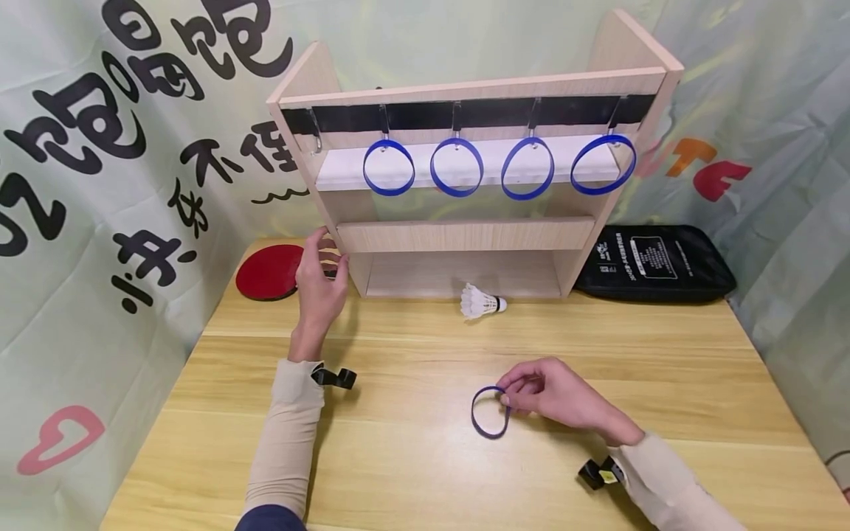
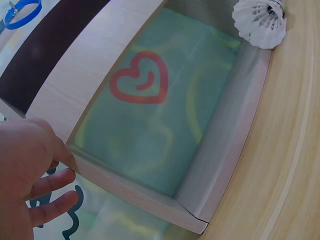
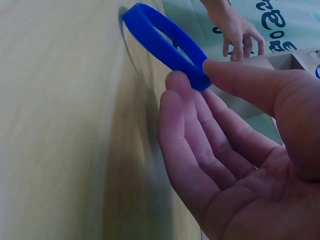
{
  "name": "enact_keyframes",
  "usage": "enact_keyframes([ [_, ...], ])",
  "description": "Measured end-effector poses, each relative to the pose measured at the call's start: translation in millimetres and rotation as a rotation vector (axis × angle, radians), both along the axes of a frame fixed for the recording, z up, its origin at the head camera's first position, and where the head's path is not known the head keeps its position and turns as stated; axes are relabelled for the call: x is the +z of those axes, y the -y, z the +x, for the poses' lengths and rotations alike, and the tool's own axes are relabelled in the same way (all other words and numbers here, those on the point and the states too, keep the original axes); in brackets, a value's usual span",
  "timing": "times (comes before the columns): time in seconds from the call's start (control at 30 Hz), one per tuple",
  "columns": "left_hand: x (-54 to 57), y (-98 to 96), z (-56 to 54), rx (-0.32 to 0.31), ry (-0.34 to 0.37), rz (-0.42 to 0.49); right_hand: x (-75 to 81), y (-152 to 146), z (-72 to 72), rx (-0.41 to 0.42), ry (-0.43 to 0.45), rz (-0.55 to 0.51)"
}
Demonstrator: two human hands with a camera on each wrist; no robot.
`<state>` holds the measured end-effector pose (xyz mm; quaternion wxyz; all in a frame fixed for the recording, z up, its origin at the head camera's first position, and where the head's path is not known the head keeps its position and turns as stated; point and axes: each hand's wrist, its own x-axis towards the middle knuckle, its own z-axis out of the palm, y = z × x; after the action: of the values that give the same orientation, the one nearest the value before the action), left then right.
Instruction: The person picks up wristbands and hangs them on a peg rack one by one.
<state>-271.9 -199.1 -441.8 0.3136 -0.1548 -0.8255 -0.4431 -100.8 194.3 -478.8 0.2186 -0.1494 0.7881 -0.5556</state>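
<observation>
Between thumb and fingertips, my right hand [image 1: 558,392] pinches a blue silicone wristband [image 1: 490,435], which stands upright just over the table. In the right wrist view the wristband [image 3: 160,45] looms large beyond the fingers. My left hand [image 1: 322,287] touches the left side panel of a pale wooden rack [image 1: 465,236], its fingers fairly straight; in the left wrist view two of them stick out beyond the panel. Four hooks along the rack's black strip [image 1: 425,116] carry similar blue wristbands [image 1: 389,193]. The leftmost hook [image 1: 317,141] is bare.
A white shuttlecock [image 1: 478,301] lies before the rack's lower shelf. Left of the rack is a red table-tennis bat [image 1: 268,273], partly behind the left hand. To the right lies a black zip case [image 1: 664,265]. Printed curtains [image 1: 133,354] surround the wooden table [image 1: 398,457].
</observation>
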Motion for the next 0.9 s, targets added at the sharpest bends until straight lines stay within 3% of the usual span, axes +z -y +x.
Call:
enact_keyframes([
  [0.5, -2.2, -0.1, -1.7, -0.009, 0.013, 0.002, 11.8, 32.9, -12.5, -0.114, -0.081, -0.014],
  [0.9, -0.7, 0.5, -0.3, -0.008, 0.015, 0.002, 26.0, 67.6, -32.0, -0.145, -0.123, -0.141],
])
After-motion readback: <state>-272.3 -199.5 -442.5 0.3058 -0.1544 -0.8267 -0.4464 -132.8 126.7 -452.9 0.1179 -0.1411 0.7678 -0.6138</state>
